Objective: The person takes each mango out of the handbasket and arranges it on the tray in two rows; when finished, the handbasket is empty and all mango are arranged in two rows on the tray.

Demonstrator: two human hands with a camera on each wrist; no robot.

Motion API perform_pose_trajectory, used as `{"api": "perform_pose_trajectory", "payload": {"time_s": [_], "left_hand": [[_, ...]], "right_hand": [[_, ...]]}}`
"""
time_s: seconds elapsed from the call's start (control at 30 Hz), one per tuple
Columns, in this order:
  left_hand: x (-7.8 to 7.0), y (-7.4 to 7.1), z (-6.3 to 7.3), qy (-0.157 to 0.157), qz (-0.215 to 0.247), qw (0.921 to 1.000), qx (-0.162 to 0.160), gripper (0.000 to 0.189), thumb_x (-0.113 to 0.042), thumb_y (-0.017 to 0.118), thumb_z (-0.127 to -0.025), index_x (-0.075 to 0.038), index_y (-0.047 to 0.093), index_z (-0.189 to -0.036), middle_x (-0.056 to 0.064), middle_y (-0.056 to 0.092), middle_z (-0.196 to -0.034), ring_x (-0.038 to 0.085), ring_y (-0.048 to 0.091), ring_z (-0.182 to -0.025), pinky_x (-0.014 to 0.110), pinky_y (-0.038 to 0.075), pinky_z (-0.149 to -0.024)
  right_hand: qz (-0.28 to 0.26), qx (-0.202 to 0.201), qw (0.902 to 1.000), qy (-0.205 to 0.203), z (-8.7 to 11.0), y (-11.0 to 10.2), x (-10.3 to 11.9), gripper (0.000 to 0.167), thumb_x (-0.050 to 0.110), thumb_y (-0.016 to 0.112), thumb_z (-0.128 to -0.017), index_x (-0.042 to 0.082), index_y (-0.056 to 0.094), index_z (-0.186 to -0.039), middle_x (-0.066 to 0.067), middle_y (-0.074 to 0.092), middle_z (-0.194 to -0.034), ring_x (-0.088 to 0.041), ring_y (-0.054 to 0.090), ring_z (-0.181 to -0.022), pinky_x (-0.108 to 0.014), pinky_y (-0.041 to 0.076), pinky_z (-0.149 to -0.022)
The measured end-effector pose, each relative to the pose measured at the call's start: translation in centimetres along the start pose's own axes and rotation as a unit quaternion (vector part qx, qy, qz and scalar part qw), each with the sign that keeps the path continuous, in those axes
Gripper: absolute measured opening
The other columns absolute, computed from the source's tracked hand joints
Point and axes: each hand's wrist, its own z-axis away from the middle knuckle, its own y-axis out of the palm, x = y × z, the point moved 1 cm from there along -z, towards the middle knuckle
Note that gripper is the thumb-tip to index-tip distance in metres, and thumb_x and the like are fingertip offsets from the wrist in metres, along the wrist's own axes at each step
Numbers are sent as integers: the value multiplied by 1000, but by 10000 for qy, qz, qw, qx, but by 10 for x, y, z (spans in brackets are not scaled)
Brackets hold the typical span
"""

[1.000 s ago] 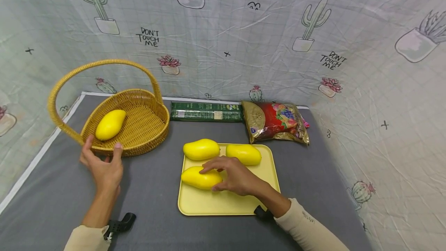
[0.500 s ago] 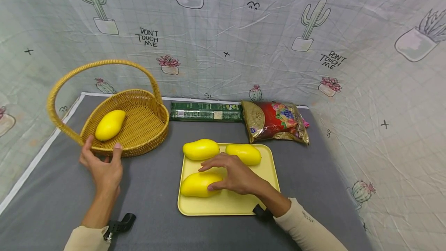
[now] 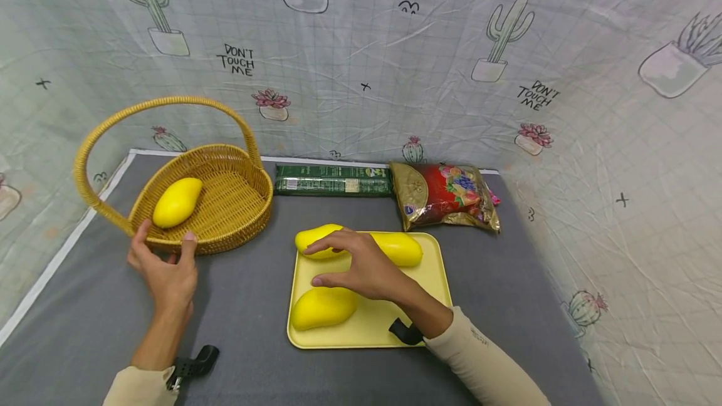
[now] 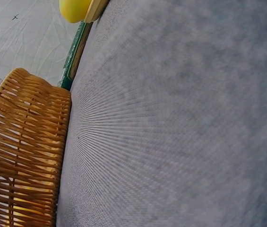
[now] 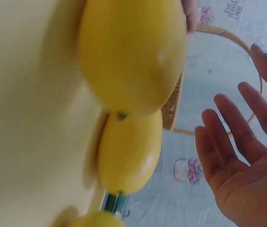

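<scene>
My left hand [image 3: 166,274] holds the near rim of a wicker basket [image 3: 237,230], thumb and forefinger spread along it. One yellow mango [image 3: 177,202] lies inside, on the basket's left. Three more mangoes are on a pale yellow tray [image 3: 389,327]: a front one [image 3: 324,309], a back left one [image 3: 310,237] and a back right one [image 3: 403,249]. Over the tray hovers my right hand [image 3: 366,265], thumb and fingers parted, partly covering the back left mango. In the right wrist view that hand [image 5: 251,179] shows an empty palm beside the mangoes.
Behind the tray, a flat green packet [image 3: 333,180] lies along the table's back edge. To its right is a gold and red bag [image 3: 445,196]. A cactus-printed cloth [image 3: 366,49] hangs behind the grey table [image 3: 242,318].
The front mango has shifted toward the tray's near edge. My right hand has come off it and moved up toward the back left mango. My left hand stays at the basket.
</scene>
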Motion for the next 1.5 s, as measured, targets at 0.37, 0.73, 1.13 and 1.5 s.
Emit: {"api": "perform_pose_trajectory", "payload": {"time_s": [0.37,0.73,1.13,1.5], "left_hand": [[-1,-1,0,26,68,10000,17,71,-25,69,-102,-41,32,-160,-4,11,-168,15,19,-159,44,32,-123],[-2,-1,1,62,156,9998,-53,70,-24,70,-101,-40,34,-159,-5,13,-165,14,21,-158,43,32,-123],[-2,0,1,100,24,9999,-47,69,-26,68,-102,-41,32,-159,-3,14,-165,15,21,-158,45,32,-124],[0,-1,-1,41,74,10000,-30,72,-24,69,-101,-39,31,-161,-2,11,-167,18,23,-158,48,31,-126]], "right_hand": [[-112,54,9999,-40,-27,10,17,43,36,85,-92,27,74,-132,8,73,-129,-22,64,-122,-40,54,-107],[53,217,9989,-412,-54,24,40,47,35,86,-91,26,72,-135,10,72,-127,-5,60,-117,-22,51,-100],[208,191,9968,-745,-82,38,60,54,38,86,-91,25,68,-140,14,70,-132,6,59,-115,-10,45,-100],[184,-69,9968,-773,-116,50,75,54,37,85,-92,22,68,-141,9,71,-136,3,62,-116,-7,47,-94]]}}
